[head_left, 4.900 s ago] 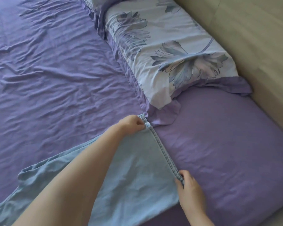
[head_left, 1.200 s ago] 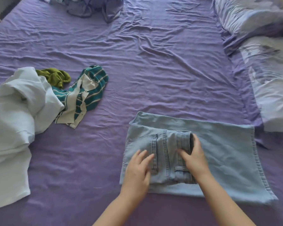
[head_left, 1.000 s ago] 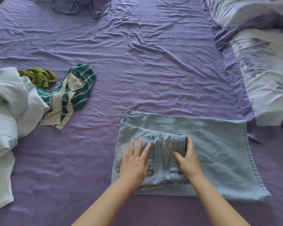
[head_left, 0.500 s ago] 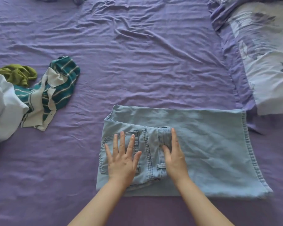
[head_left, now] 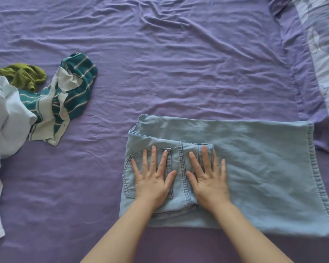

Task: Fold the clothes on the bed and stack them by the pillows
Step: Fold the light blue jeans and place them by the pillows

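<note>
Jeans [head_left: 254,168], light denim, lie part-folded at 5 o'clock on the purple bed sheet [head_left: 160,73], hems toward the pillow [head_left: 327,54] at 2 o'clock. My left hand [head_left: 152,183] lies flat on the back pocket, my right hand [head_left: 209,183] flat on the folded-over waistband beside it; fingers of both straight and spread, gripping nothing. Pressing this way should flatten the fold so it holds. Unfolded pile at 9 o'clock: striped teal shirt [head_left: 70,92], olive garment [head_left: 23,74], white garment [head_left: 4,114], the last cut off by the frame. Pillow also cropped; no stack visible there.
</note>
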### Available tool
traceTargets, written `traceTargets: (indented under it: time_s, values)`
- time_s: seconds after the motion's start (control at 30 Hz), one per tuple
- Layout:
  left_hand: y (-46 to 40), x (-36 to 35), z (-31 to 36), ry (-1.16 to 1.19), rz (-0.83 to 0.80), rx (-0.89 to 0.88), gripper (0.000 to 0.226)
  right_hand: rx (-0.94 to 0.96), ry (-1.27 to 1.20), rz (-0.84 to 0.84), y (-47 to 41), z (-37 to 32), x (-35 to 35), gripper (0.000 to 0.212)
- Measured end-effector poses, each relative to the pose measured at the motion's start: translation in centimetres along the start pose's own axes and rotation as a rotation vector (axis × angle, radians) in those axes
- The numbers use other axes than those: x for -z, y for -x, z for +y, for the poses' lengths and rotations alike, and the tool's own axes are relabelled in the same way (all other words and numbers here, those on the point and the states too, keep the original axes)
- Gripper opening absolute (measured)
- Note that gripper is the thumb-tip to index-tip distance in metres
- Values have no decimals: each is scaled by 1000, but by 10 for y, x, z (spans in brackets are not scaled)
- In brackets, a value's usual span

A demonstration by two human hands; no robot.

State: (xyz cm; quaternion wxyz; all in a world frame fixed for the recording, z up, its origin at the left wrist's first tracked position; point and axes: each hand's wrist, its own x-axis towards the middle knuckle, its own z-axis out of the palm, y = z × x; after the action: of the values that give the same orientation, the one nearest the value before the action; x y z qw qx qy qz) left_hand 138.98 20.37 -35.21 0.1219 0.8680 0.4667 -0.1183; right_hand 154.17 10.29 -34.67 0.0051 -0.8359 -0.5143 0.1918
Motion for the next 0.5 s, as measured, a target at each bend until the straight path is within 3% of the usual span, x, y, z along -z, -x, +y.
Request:
traceTargets:
  time_s: [0.17, 0.3, 0.4, 0.5]
  values:
    - [6, 14, -10, 1, -29, -14, 64, -45, 51, 36, 4, -7, 14, 64]
    - [29, 22, -36, 169, -31, 263, 74, 12, 30, 173, 22, -26, 26, 69]
    - [44, 27, -50, 276, -31, 296, 78, 102, 93, 91, 33, -38, 15, 67]
    - [42, 35, -54, 419, 47, 269, 79, 73, 155, 49, 33, -41, 11, 68]
